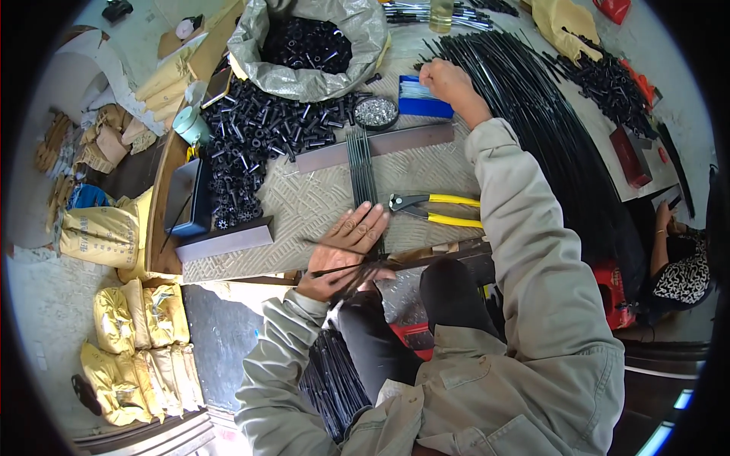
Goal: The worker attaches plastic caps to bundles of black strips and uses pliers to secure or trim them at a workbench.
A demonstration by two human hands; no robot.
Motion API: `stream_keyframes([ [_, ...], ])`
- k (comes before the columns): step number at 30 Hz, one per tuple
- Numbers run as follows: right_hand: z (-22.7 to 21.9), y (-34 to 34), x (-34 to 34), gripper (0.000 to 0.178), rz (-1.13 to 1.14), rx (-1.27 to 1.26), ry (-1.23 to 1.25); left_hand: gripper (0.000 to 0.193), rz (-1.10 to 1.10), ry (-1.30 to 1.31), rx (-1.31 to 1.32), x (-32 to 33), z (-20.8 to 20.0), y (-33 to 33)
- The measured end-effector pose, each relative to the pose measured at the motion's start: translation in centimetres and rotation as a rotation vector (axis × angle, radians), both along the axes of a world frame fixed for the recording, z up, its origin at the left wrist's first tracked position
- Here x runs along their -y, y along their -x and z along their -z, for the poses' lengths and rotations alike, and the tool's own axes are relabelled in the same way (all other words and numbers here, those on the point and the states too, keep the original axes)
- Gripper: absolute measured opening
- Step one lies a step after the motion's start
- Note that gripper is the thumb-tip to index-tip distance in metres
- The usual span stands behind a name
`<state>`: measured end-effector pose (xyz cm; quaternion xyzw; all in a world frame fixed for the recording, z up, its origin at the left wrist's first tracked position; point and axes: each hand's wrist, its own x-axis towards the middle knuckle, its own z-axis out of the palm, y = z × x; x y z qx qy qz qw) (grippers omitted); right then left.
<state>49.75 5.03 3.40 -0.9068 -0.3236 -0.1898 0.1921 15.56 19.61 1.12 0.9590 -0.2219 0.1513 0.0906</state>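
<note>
Far left, on the floor: stacked yellow sacks (141,334). At the bench's left edge stands a dark box (190,196), with a grey metal bar (225,241) lying just beside it. Behind these spreads a heap of small black plastic fittings (258,137), and above the heap an open grey bag (308,45) holds more of the same.

Left hand (344,254) — palm down at the near edge of the patterned bench top (304,205), fingers spread and extended, pressing flat on a bundle of thin black rods (363,171) that runs away from the person, across a second, longer grey metal bar (372,146). A few rods lie crossways under the palm.

Just right of that hand: yellow-handled pliers (433,211), lying untouched. Behind the bar sits a round tin of small metal parts (376,112).

Right hand (445,80) — stretched far forward, fingers curled shut over a blue tray (424,102); what they pinch cannot be made out. Further right lies a broad sheaf of long black rods (547,129).
</note>
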Motion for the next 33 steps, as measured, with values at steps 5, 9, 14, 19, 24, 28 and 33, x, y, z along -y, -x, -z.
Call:
stream_keyframes([
  [5, -0.6, 1.5, -0.3, 0.009, -0.044, -0.144, 0.134, 0.076, 0.061, -0.006, -0.055, -0.5, 1.5, -0.1],
  [9, -0.7, 0.6, -0.1, 0.01, -0.119, -0.213, 0.066, 0.078, -0.044, -0.096, -0.034, 0.9, 0.2, -0.2],
  [14, -0.2, 0.5, -0.1, 0.011, -0.072, -0.145, 0.05, 0.075, -0.048, 0.009, -0.087, 1.0, -1.4, 0.0],
  [19, -0.8, 0.6, -0.5, 0.009, -0.102, -0.206, 0.15, 0.075, 0.022, 0.021, -0.088, -0.3, 0.4, -0.4],
  [24, -0.8, 1.0, 0.0, 0.007, -0.103, -0.135, 0.097, 0.075, -0.064, -0.148, 0.001, -0.2, 1.3, -0.1],
  [28, -1.0, 0.2, -0.5, 0.013, -0.082, -0.256, 0.244, 0.075, -0.12, -0.118, -0.018, 0.4, 0.1, -0.2],
  [33, -0.9, 1.0, -0.5, 0.012, -0.026, -0.156, 0.124, 0.076, -0.15, -0.057, -0.058, 0.2, -0.4, -0.2],
])
